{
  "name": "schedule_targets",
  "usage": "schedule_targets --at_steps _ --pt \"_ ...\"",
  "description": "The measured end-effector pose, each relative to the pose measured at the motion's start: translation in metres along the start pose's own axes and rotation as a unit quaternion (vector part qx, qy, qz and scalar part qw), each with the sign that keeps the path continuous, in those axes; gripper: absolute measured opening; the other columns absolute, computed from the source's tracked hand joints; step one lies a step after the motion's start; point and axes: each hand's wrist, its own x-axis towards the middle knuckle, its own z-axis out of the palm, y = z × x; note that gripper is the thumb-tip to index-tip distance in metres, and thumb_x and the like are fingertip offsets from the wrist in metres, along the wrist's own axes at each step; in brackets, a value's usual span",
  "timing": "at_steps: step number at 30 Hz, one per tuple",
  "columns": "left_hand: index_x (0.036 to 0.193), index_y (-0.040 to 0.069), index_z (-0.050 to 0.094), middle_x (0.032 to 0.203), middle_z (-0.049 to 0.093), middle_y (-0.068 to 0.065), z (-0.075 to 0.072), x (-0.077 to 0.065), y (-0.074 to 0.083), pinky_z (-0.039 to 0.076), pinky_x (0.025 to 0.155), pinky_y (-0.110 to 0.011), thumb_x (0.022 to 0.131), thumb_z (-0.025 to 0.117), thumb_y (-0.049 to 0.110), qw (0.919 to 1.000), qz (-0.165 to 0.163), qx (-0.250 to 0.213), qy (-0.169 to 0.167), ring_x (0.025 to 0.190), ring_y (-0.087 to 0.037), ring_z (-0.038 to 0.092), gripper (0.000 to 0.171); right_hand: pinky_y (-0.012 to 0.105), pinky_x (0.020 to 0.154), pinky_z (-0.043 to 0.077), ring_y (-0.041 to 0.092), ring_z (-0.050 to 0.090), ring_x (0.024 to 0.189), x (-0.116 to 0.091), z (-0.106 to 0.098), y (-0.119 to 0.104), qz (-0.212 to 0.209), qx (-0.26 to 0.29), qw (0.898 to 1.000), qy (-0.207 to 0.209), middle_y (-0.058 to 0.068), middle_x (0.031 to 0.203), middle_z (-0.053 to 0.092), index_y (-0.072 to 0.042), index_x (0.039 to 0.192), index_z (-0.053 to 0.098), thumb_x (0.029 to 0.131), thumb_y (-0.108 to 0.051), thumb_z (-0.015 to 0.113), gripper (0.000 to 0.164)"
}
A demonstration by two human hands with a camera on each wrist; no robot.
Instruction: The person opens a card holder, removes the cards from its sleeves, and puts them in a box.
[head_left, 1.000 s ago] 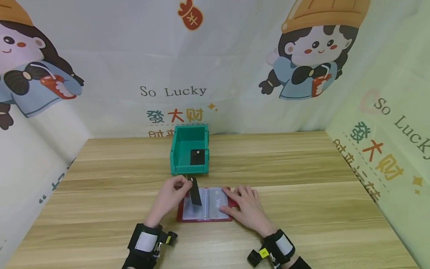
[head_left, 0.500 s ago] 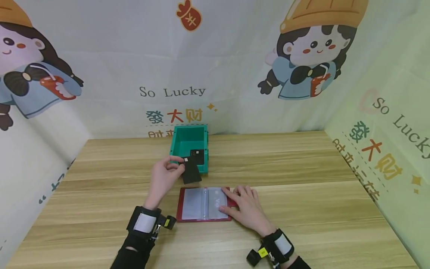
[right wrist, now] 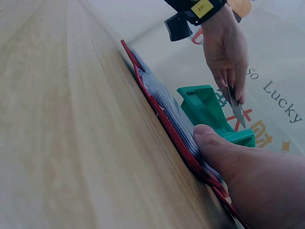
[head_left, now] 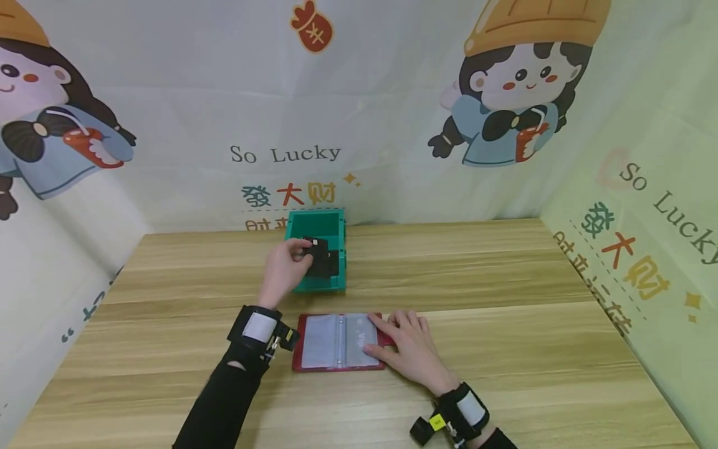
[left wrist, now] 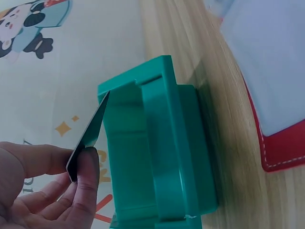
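My left hand [head_left: 283, 268] pinches a black card [head_left: 320, 260] between thumb and fingers, over the green bin [head_left: 316, 219]. In the left wrist view the held card [left wrist: 90, 129] appears almost edge-on above the bin's opening. Another black card [head_left: 335, 263] lies in the bin, partly covered by the held one. Closer to me, a red card holder [head_left: 297, 362] lies spread flat with clear plastic sleeves [head_left: 320, 343]. On its right side rest the thumb and index finger of my right hand [head_left: 414, 352], at a sleeve with pale lettering.
The wooden table [head_left: 505, 299] runs back to a white printed backdrop [head_left: 387, 125], which also covers both sides. The bin stands near the table's back edge, beyond the card holder. A camera strap [head_left: 460, 415] is worn on each wrist.
My left hand has carried the black card from above the card holder's left side, away from me, to over the bin. My right hand stays on the card holder.
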Motion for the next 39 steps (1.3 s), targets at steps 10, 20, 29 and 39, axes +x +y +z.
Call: schedule_targets --at_steps 10,20,29,39 --pt "0.107 -0.007 0.072 0.103 0.073 -0.025 0.020 0.014 -0.005 0.054 0.083 -0.047 0.093 0.067 0.004 0.9986 0.002 0.025 0.046 0.095 -0.036 0.069 0.019 0.034 0.082 0.021 0.016 0.034 0.092 -0.002 0.000 -0.001 0.005 0.001 1.000 -0.008 -0.003 0.096 0.044 -0.022 0.144 0.057 0.090 -0.053 0.069 0.063" --pt "0.115 -0.007 0.070 0.109 0.073 -0.026 0.033 0.017 -0.007 0.054 0.087 -0.048 0.094 0.062 0.001 0.9972 -0.025 0.070 0.010 0.100 -0.038 0.069 0.024 0.033 0.082 0.022 0.016 0.034 0.092 -0.002 0.000 -0.002 0.001 -0.001 1.000 -0.004 -0.003 0.096 0.043 -0.021 0.143 0.057 0.090 -0.053 0.069 0.063" --pt "0.120 -0.005 0.068 0.118 0.070 -0.025 0.041 0.018 -0.004 0.052 0.090 -0.050 0.095 0.060 0.002 0.9957 -0.053 0.075 -0.003 0.109 -0.040 0.066 0.027 0.033 0.082 0.021 0.016 0.034 0.091 -0.001 0.000 -0.001 -0.005 -0.006 1.000 0.004 -0.003 0.096 0.044 -0.021 0.143 0.058 0.090 -0.053 0.069 0.063" --pt "0.114 -0.002 0.072 0.117 0.070 -0.024 0.046 0.017 -0.006 0.055 0.080 -0.053 0.094 0.053 0.006 0.9890 -0.048 0.135 -0.038 0.096 -0.039 0.068 0.029 0.032 0.081 0.021 0.016 0.034 0.090 0.000 0.000 0.000 -0.004 -0.007 1.000 0.008 -0.003 0.095 0.043 -0.022 0.143 0.058 0.090 -0.053 0.069 0.063"
